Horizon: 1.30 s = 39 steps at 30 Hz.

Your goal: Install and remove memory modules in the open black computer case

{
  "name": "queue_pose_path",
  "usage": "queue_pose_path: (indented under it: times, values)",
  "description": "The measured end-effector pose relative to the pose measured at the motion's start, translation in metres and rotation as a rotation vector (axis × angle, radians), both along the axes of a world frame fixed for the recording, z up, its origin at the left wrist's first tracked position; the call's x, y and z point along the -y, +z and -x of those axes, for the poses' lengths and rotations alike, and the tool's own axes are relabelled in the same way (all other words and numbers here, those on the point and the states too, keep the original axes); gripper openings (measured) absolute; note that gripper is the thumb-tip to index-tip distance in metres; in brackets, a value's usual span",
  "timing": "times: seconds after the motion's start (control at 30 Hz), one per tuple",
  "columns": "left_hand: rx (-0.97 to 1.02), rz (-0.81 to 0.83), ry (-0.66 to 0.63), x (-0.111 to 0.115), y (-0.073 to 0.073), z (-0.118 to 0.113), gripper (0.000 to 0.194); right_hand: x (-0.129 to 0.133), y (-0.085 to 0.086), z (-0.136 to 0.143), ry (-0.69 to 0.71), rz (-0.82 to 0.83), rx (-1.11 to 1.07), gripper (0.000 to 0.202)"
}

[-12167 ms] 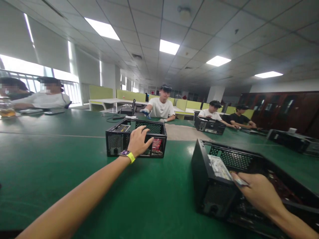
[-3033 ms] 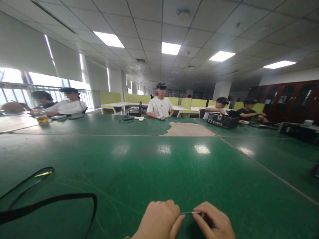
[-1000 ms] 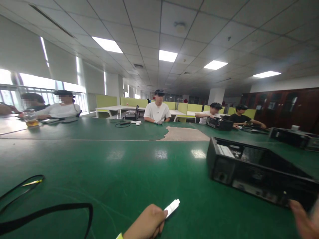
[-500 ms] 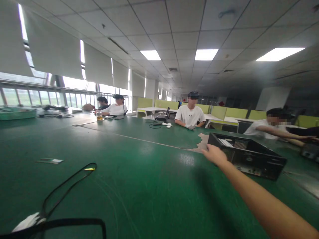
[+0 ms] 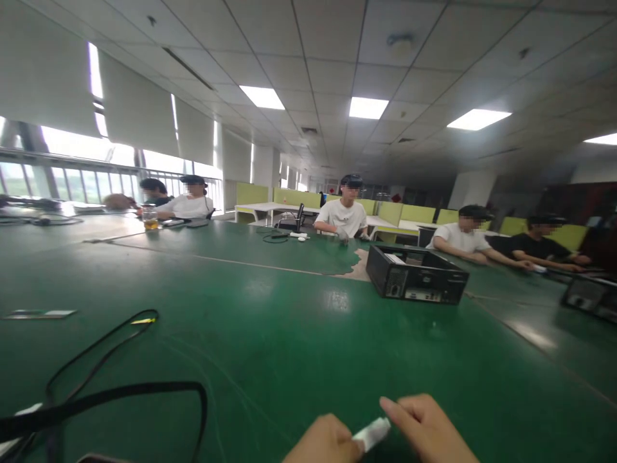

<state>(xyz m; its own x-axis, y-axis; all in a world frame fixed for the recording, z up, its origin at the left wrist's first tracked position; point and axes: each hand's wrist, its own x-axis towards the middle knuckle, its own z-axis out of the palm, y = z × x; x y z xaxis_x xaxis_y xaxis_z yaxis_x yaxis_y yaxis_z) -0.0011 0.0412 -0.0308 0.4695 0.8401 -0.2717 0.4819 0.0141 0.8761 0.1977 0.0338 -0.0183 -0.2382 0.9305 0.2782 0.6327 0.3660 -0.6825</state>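
Observation:
At the lower edge, my left hand (image 5: 325, 442) is closed around a short white object (image 5: 374, 435), like a small tube, whose far end sticks out to the right. Its exact kind is unclear. Close to that end is my right hand (image 5: 429, 429), fingers curled and thumb stretched towards the white object with a slight gap. Whatever the right fingers may hold is hidden. Farther off on the green table (image 5: 270, 328), a black computer case (image 5: 424, 284) lies with its top uncovered and its ports facing me, out of reach of both hands.
A black cable loop (image 5: 91, 366) with a yellow tag lies at left, beside a thick black strap or frame (image 5: 144, 388). Several people sit around the table, one person (image 5: 343, 215) directly opposite. A cup of amber liquid (image 5: 151, 222) stands far left; another case (image 5: 592, 296) is at right.
My right hand has left the computer case and come back to the lower edge. My left hand and the white object have entered view. The view has turned right.

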Motion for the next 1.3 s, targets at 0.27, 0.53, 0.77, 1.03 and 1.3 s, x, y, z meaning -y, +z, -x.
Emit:
queue_pose_path:
  times: [0.27,0.53,0.77,1.03,1.3]
  values:
    - [0.006,0.037,0.006,0.014,0.019,-0.005,0.043,0.019,-0.047,-0.012,-0.253,0.200,0.074,0.062]
    - [0.028,0.023,-0.017,0.014,0.019,-0.005,0.048,0.029,-0.021,-0.013,-0.180,0.194,0.056,0.063]
    - [0.019,0.052,-0.079,0.013,0.022,-0.002,0.044,0.032,-0.016,-0.011,-0.174,0.211,0.062,0.056]
    - [-0.004,0.028,-0.048,0.017,0.026,-0.002,0.041,0.026,-0.025,-0.014,-0.155,0.191,0.082,0.050]
    - [-0.088,0.009,-0.118,0.015,0.029,-0.004,0.045,0.027,-0.026,-0.010,-0.049,0.199,-0.196,0.043]
